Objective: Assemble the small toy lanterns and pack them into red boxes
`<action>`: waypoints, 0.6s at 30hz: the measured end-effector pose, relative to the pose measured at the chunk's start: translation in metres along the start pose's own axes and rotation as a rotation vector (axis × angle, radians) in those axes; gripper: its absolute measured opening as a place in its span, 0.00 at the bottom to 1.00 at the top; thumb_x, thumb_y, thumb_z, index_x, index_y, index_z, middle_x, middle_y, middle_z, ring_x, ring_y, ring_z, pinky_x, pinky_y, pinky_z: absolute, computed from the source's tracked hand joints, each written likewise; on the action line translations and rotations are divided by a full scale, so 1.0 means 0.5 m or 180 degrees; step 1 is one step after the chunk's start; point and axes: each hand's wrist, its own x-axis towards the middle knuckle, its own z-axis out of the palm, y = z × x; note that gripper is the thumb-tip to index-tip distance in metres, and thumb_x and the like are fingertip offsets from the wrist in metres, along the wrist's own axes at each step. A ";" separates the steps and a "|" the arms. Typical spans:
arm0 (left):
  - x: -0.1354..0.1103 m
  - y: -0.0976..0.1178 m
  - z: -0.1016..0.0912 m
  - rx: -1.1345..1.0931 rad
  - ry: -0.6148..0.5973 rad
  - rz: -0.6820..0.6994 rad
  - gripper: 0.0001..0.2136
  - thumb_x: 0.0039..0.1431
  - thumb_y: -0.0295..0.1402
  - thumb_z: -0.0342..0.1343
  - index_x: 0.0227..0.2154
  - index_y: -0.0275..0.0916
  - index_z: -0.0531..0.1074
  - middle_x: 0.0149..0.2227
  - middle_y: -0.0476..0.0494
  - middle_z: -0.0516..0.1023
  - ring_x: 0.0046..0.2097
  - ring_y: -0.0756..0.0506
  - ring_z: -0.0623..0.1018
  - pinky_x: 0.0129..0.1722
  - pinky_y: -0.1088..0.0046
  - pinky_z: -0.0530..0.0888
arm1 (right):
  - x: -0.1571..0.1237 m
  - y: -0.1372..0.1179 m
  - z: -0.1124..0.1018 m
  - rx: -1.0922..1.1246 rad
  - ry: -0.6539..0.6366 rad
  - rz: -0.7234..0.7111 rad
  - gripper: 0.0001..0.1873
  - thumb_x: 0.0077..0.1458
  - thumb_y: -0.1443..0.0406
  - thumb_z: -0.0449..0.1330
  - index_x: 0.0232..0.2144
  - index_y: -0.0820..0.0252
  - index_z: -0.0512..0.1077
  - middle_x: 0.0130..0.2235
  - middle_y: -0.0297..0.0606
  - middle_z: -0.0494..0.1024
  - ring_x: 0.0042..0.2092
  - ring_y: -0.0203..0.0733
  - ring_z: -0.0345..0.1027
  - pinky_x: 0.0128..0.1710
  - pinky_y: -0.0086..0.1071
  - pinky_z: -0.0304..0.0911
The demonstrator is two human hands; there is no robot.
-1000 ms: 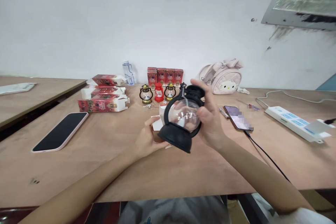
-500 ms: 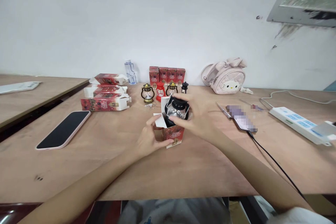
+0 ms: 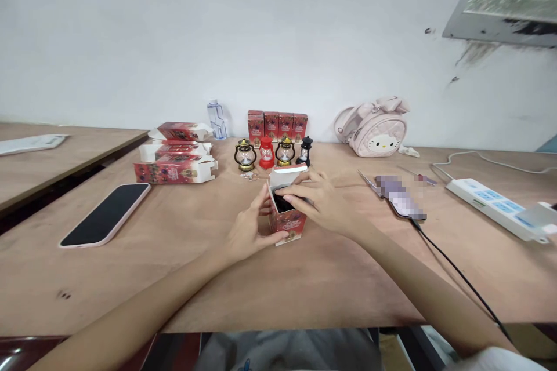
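Observation:
A small red box (image 3: 288, 222) stands upright on the wooden table (image 3: 278, 278) with its white top flaps open. A black lantern (image 3: 284, 203) sits down inside it, only its dark top showing. My left hand (image 3: 248, 231) grips the box's left side, thumb at its base. My right hand (image 3: 322, 203) rests on the box's right top edge, fingers laid over the opening. Behind the box stands a row of small lanterns: a gold-black one (image 3: 245, 155), a red one (image 3: 266, 153), another gold-black one (image 3: 285, 152) and a small black one (image 3: 305, 151).
Four red boxes (image 3: 277, 125) line the wall with a water bottle (image 3: 216, 119) beside them. Opened boxes (image 3: 176, 159) lie at the left, a pink-cased phone (image 3: 105, 214) nearer. At the right are a pink backpack (image 3: 375, 127), a charging phone (image 3: 402, 197) and a power strip (image 3: 496, 207).
The black lantern, held up in my right hand a second ago, went down into the red box. My right hand now lies over the box's opening.

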 end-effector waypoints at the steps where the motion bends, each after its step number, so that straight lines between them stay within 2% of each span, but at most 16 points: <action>1: 0.001 0.001 -0.002 0.0055 -0.0026 0.0022 0.46 0.51 0.38 0.63 0.65 0.52 0.37 0.57 0.37 0.68 0.49 0.38 0.78 0.47 0.53 0.77 | -0.005 0.002 0.003 0.0104 0.0133 -0.0028 0.14 0.63 0.63 0.51 0.46 0.54 0.73 0.39 0.38 0.79 0.45 0.42 0.70 0.47 0.40 0.63; 3: 0.002 0.003 -0.005 0.0171 -0.0071 0.0083 0.41 0.52 0.37 0.62 0.64 0.51 0.45 0.57 0.39 0.68 0.49 0.40 0.77 0.47 0.57 0.78 | -0.017 0.008 0.009 0.0388 0.0604 0.0051 0.15 0.63 0.64 0.50 0.48 0.56 0.71 0.40 0.39 0.79 0.45 0.41 0.71 0.46 0.38 0.65; 6: 0.005 0.008 -0.010 0.0318 -0.0149 0.0113 0.37 0.52 0.37 0.62 0.63 0.51 0.51 0.57 0.40 0.67 0.51 0.40 0.75 0.48 0.60 0.77 | -0.028 0.029 0.017 0.1010 0.1446 0.0577 0.13 0.62 0.64 0.50 0.45 0.55 0.70 0.42 0.39 0.78 0.45 0.40 0.72 0.46 0.37 0.68; 8: 0.009 0.013 -0.013 0.0324 -0.0177 0.0110 0.34 0.52 0.36 0.62 0.61 0.50 0.54 0.56 0.39 0.67 0.52 0.40 0.75 0.47 0.62 0.77 | -0.027 0.049 0.020 0.1630 0.1676 0.0907 0.11 0.60 0.63 0.52 0.44 0.54 0.68 0.44 0.39 0.76 0.47 0.40 0.72 0.48 0.39 0.68; 10: 0.014 0.017 -0.016 0.0253 -0.0166 0.0157 0.31 0.52 0.35 0.62 0.58 0.49 0.57 0.54 0.39 0.68 0.50 0.41 0.75 0.45 0.63 0.77 | -0.019 0.065 0.022 0.2319 0.1413 0.1078 0.16 0.55 0.63 0.58 0.46 0.54 0.66 0.48 0.40 0.74 0.48 0.41 0.71 0.48 0.40 0.69; 12: 0.018 0.020 -0.018 0.0185 -0.0164 0.0206 0.29 0.51 0.34 0.62 0.55 0.48 0.59 0.53 0.40 0.69 0.49 0.42 0.75 0.44 0.64 0.78 | -0.010 0.073 0.022 0.2897 0.0782 0.1203 0.22 0.51 0.62 0.60 0.49 0.54 0.64 0.51 0.42 0.74 0.48 0.42 0.72 0.46 0.39 0.69; 14: 0.021 0.020 -0.020 0.0140 -0.0165 0.0194 0.27 0.50 0.33 0.62 0.53 0.47 0.60 0.51 0.42 0.70 0.48 0.43 0.76 0.43 0.66 0.78 | -0.001 0.070 0.023 0.3298 0.0194 0.1334 0.22 0.53 0.62 0.57 0.50 0.56 0.64 0.50 0.43 0.75 0.46 0.42 0.73 0.44 0.38 0.70; 16: 0.022 0.020 -0.021 0.0108 -0.0132 0.0143 0.26 0.50 0.33 0.62 0.52 0.46 0.61 0.50 0.42 0.71 0.47 0.44 0.76 0.42 0.67 0.78 | 0.007 0.061 0.025 0.3539 -0.0084 0.1446 0.20 0.55 0.63 0.54 0.51 0.58 0.65 0.48 0.43 0.77 0.45 0.42 0.74 0.43 0.37 0.70; 18: 0.022 0.021 -0.023 0.0104 -0.0125 0.0091 0.26 0.50 0.34 0.62 0.52 0.45 0.61 0.50 0.42 0.72 0.47 0.44 0.76 0.42 0.68 0.77 | 0.014 0.052 0.026 0.3730 -0.0189 0.1480 0.20 0.56 0.63 0.52 0.51 0.58 0.65 0.48 0.43 0.77 0.44 0.42 0.74 0.42 0.37 0.70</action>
